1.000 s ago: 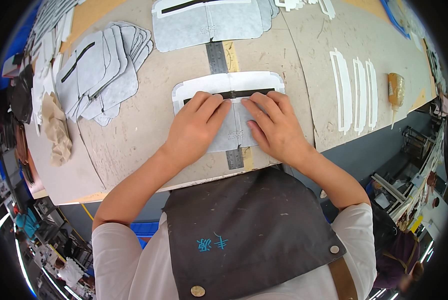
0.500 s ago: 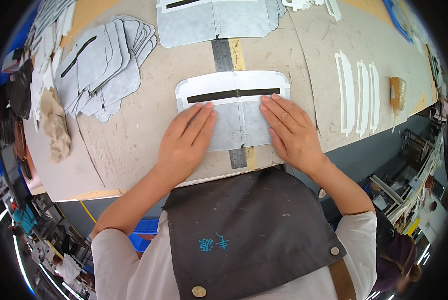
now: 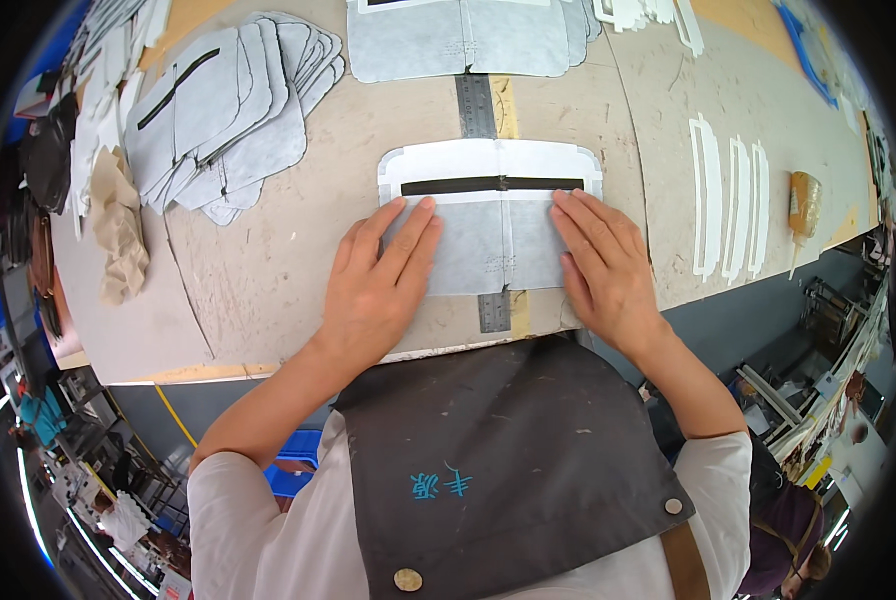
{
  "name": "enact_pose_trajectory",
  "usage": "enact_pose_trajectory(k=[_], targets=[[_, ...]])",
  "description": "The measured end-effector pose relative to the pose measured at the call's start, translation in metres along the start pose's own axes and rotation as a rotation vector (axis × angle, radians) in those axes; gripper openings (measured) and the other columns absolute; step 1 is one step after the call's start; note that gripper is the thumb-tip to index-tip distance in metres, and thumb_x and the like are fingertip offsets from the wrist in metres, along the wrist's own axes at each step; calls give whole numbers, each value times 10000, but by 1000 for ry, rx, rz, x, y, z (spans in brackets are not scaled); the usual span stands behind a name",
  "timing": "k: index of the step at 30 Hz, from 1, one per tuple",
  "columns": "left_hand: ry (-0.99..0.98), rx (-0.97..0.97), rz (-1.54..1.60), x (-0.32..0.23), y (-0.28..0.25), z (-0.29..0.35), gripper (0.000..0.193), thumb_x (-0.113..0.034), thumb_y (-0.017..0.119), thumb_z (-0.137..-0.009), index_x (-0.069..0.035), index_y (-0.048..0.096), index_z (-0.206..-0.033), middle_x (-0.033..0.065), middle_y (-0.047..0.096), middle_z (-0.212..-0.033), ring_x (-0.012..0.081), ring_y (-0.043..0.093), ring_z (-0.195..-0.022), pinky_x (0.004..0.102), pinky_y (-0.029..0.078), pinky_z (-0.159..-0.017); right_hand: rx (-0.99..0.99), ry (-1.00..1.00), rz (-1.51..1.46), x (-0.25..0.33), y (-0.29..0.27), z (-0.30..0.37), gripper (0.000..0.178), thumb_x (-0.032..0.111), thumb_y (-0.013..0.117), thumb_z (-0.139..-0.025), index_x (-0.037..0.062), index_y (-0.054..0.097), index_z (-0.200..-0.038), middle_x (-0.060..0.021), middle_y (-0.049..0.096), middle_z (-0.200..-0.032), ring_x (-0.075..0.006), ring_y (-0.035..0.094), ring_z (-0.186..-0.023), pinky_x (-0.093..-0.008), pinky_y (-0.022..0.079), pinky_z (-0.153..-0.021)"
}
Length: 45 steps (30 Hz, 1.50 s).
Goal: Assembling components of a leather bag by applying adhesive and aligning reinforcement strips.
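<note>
A pale grey panel [image 3: 468, 240] with rounded upper corners lies flat on the worktable before me. A white strip frame [image 3: 543, 157] covers its upper part, around a long black slot [image 3: 448, 186]. My left hand [image 3: 383, 270] rests over the panel's left side, fingers stretched and slightly apart, fingertips near the frame's lower edge. On the right side, my right hand [image 3: 608, 260] lies with extended fingers, its tips at the slot's right end. Neither hand grips anything. Beneath the panel runs a steel ruler [image 3: 493, 314], showing above and below it.
Similar grey panels [image 3: 258, 130] form a loose stack at the left, beside crumpled brown paper [image 3: 118, 235]. More panels [image 3: 508, 45] lie at the far side. White strip frames [image 3: 706, 200] and a yellowish glue bottle [image 3: 804, 208] lie to the right on the worktable [image 3: 268, 290].
My left hand has slid slightly toward the panel's left edge, its fingers spreading a little. The right hand stays about the same on the panel. The whole view has shifted slightly.
</note>
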<state>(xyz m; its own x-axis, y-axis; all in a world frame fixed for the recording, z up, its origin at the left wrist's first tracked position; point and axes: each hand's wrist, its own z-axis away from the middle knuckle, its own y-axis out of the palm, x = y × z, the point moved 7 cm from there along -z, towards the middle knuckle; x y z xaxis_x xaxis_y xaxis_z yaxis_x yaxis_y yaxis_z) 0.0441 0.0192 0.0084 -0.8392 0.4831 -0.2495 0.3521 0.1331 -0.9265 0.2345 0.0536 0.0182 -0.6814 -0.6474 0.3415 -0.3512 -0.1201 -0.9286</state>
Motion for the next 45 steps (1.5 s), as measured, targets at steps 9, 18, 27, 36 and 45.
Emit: enact_pose_trajectory(k=[9,18,27,36,45], targets=[[70,-131,5,3,-6,-13,329,-42,614,-716,18,646,-1038,104,604,-1088,278,543,-1024,384,465,-811,-90,-72,-196,26,22,-24,454,4,661,-725,-15,598,-1175,-112,551,-1224,-300,510,-1134,-386,454,-912],[265,13,-53,3,1,-44,257,-20,643,-622,27,625,-874,72,532,-810,208,557,-750,298,492,-564,-150,-84,-134,31,26,-31,432,19,669,-706,12,621,-1136,-73,536,-1159,-268,511,-1030,-370,462,-866],[239,-19,-53,7,5,-43,218,-6,640,-626,21,605,-839,79,500,-765,201,548,-695,291,481,-500,-148,-83,-103,32,27,-31,432,37,669,-692,20,626,-1122,-63,521,-1162,-260,501,-1036,-366,457,-866],[175,-22,58,3,-3,-35,323,0,640,-663,49,637,-982,130,609,-989,272,612,-872,348,536,-683,-120,-28,-131,30,28,-31,420,69,662,-771,23,595,-1183,-71,513,-1234,-267,490,-1076,-381,426,-906],[147,17,85,-8,6,-16,414,-7,658,-737,59,607,-1143,152,598,-1230,294,568,-1142,370,506,-905,-24,-41,-51,28,28,-25,474,126,646,-812,5,545,-1259,-77,502,-1324,-276,468,-1179,-387,393,-964]])
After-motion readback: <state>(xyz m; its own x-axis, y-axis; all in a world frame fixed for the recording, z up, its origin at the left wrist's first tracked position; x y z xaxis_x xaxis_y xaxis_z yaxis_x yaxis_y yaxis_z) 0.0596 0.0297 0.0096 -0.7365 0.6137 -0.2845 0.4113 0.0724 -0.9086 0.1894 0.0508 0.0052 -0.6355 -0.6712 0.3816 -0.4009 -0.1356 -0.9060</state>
